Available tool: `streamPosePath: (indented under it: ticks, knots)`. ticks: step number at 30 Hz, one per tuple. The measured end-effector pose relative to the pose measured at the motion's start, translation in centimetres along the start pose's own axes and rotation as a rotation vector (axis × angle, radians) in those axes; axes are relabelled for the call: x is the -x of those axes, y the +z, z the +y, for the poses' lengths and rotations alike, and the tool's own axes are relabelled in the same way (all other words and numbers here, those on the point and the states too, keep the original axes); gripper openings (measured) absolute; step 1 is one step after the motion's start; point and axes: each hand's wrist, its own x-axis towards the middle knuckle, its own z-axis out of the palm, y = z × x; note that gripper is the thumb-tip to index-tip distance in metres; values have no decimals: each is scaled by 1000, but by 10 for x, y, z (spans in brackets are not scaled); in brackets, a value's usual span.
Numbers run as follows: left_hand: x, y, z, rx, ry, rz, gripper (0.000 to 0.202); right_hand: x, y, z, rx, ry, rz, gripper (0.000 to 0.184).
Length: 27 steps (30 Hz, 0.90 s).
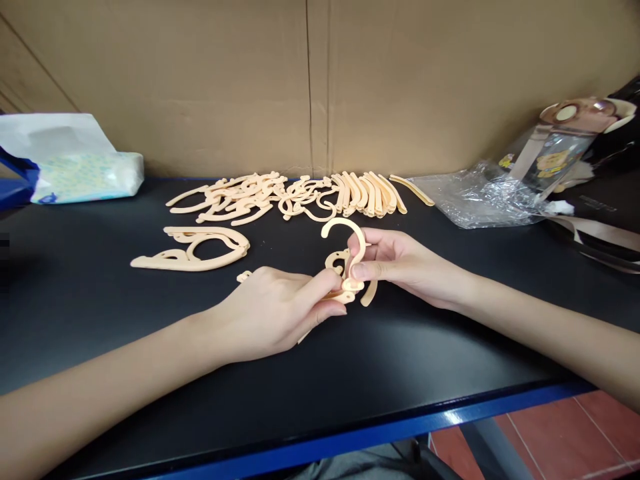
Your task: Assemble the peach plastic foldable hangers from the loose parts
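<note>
A right hand point(405, 263) pinched a smooth, cream plastic hook point(357, 237), curved like a question mark, between thumb and fingers. Just beside it, a left hand point(280, 313) gripped a matching flat piece point(345, 297), mostly hidden by its fingers, under the hook's base. Left of the hands lay a folded hanger point(170, 264) with rounded arms. Beyond them sat tangled curved parts point(245, 190) and a row of slim, bowed bars point(367, 193). Crinkled clear plastic point(467, 197) and a transparent bottle point(560, 157) stood past the right hand; a soft tissue packet point(90, 177) lay far left on the matte black table point(425, 387).
</note>
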Motion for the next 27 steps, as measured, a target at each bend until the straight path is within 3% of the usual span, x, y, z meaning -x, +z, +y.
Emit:
streamPosePath:
  ticks: [27]
  knots:
    - [2,1,-2,0,-52,21,19,3,-2,-6,32,8,-10,21]
